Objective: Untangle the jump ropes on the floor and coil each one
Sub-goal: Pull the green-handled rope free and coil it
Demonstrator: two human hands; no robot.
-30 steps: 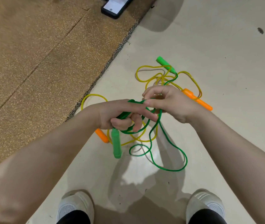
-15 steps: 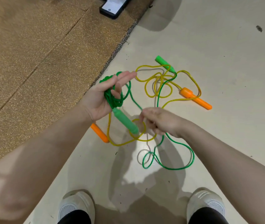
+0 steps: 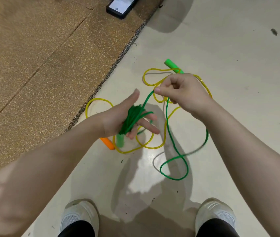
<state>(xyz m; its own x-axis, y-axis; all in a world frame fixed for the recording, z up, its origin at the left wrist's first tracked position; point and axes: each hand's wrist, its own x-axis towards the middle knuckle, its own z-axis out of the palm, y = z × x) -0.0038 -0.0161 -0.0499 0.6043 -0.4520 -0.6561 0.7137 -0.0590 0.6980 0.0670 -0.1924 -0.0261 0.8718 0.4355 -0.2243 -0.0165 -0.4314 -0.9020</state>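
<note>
Right hand [image 3: 182,90] risen, pinching green rope [image 3: 170,134] | left hand [image 3: 127,118] spread, coils across palm

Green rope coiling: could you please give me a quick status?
Left hand open, green rope wound round it. Right hand pinching the strand. Yellow rope on the floor crosses the green.

A gym-like room: speckled rubber mat [image 3: 33,65] beside smooth pale floor [image 3: 221,40].
</note>
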